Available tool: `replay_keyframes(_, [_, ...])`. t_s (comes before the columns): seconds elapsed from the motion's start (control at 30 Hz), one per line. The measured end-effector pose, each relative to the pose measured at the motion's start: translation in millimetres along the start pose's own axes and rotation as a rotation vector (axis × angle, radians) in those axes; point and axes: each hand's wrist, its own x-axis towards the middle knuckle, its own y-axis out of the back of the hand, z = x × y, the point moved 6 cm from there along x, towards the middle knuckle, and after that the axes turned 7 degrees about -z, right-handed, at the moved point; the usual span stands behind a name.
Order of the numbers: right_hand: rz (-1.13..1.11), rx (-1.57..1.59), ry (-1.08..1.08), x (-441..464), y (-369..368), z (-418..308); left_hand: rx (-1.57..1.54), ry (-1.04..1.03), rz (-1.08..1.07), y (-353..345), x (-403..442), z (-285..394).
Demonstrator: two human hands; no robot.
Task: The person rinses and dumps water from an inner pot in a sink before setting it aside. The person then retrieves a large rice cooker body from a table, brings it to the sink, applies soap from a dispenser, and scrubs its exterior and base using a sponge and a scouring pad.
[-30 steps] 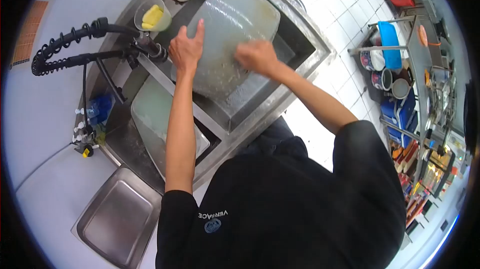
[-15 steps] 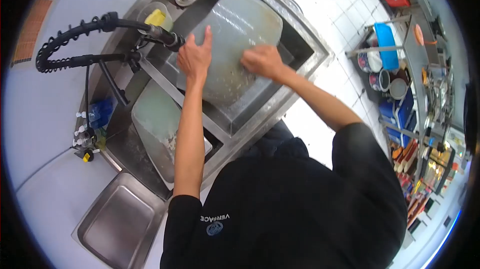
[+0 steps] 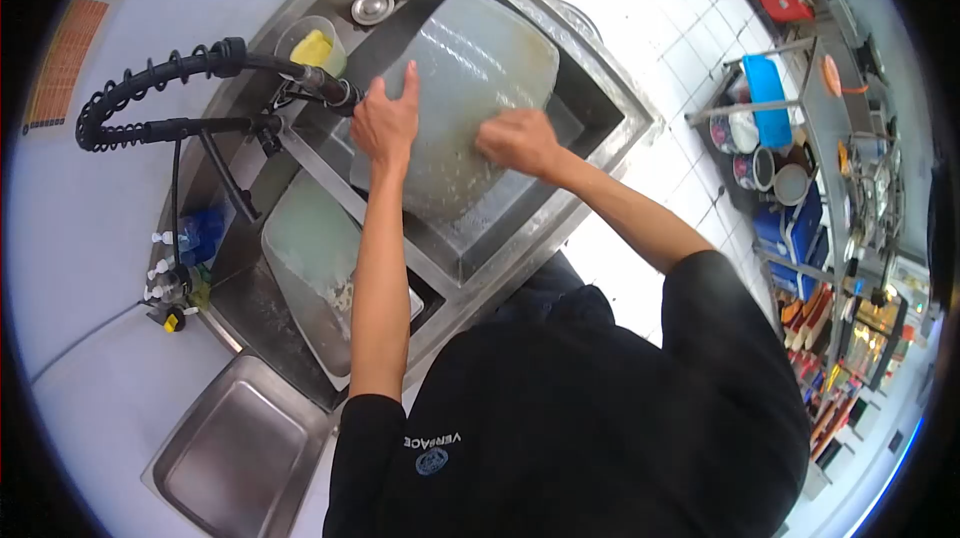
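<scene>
Right hand (image 3: 518, 141): fingers curled in against a translucent grey rectangular plastic tub (image 3: 455, 103); whether it pinches anything, cannot tell. Left hand (image 3: 388, 125): thumb spread from fingers, at the tub's left side. Tub sits in the right-hand basin of a stainless-steel double sink (image 3: 435, 263). Beyond: two round metal discs (image 3: 373, 7).

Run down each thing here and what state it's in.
Gray tub: stained, shiny on top
Left hand: on gray tub, one digit extended
Right hand: curled, at gray tub
Second tub: pale residue on it
Spray tap: no visible flow
Cup: uncovered, yellow item inside
Steel pan: uncovered
</scene>
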Motion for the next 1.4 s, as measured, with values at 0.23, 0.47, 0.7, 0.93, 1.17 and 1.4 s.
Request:
replay_keyframes(0.23, [0.194,-0.160,-0.774,23.4,31.9,107.7,-0.003,-0.028,0.041,3.6,-3.3,-3.6])
replay_keyframes(0.47, [0.209,-0.158,-0.627,12.0,13.2,93.1,-0.080,-0.089,0.030,-1.8,2.6,-22.8])
replay_keyframes(0.7, [0.357,0.042,-0.348,-6.8,17.4,42.8,-0.119,-0.173,0.012,-14.3,9.2,-61.7])
replay_keyframes(0.93, [0.343,0.147,-0.617,11.1,22.9,111.7,-0.227,-0.356,0.247,-16.8,2.3,-70.5])
replay_keyframes(1.17, [0.278,0.062,-0.766,26.7,37.5,174.1,-0.159,-0.161,0.053,-21.1,-5.5,-95.6])
replay_keyframes(1.4, [0.080,0.131,-0.448,24.1,23.6,124.0,-0.243,-0.207,0.029,-29.0,2.5,-106.3])
